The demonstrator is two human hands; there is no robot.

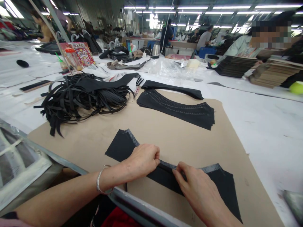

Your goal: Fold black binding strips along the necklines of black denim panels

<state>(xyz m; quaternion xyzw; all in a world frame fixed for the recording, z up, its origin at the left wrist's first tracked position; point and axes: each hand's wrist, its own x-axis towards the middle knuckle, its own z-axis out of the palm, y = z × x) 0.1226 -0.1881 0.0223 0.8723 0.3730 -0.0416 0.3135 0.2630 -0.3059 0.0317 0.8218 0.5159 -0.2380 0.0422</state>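
A curved black fabric panel [227,189] lies across the brown board in front of me, a greyish strip running along its upper edge. With fingers curled, my left hand [144,160] grips that edge near the panel's middle. My right hand [197,184] pinches the same edge a little to the right, thumb and index finger together. Between the two hands the edge looks folded over. Part of the panel is hidden under both hands. Beyond it rests a stack of curved black panels [175,108] with pale stitch-like marks, and behind that another black stack [172,90].
A tangled heap of black strips [87,97] lies at the left of the brown board [132,121]. The table's metal edge [78,168] runs close to my body. Further back are a clear plastic bag [163,66], stacked sheets [274,71] and a co-worker [241,44] at the right.
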